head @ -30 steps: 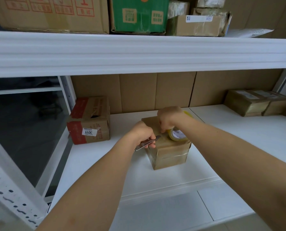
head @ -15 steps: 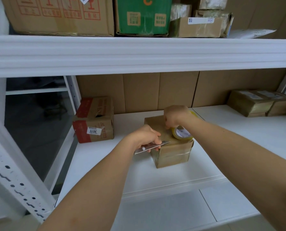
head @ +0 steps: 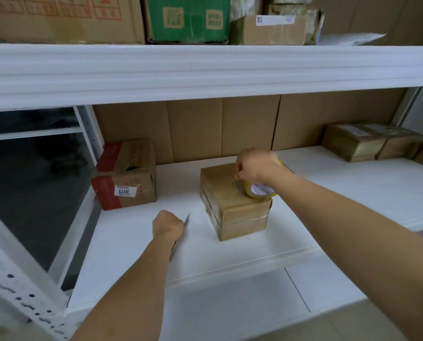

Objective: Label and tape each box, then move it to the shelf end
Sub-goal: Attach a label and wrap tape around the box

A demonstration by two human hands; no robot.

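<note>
Seemingly the box (head: 232, 200) is taped, with the tape roll (head: 259, 189) gripped by the right hand (head: 254, 166), a blade (head: 186, 220) clutched in the left hand (head: 167, 223), and shelving left.

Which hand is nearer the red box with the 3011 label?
Left. The left hand, gripping a cutter, is down on the shelf just in front and right of the red box. The right hand is farther right, holding the tape roll on the brown box.

Bare shelf (head: 136, 244) lies open between the red-taped box (head: 125, 175) and the taped box (head: 232, 205).
</note>
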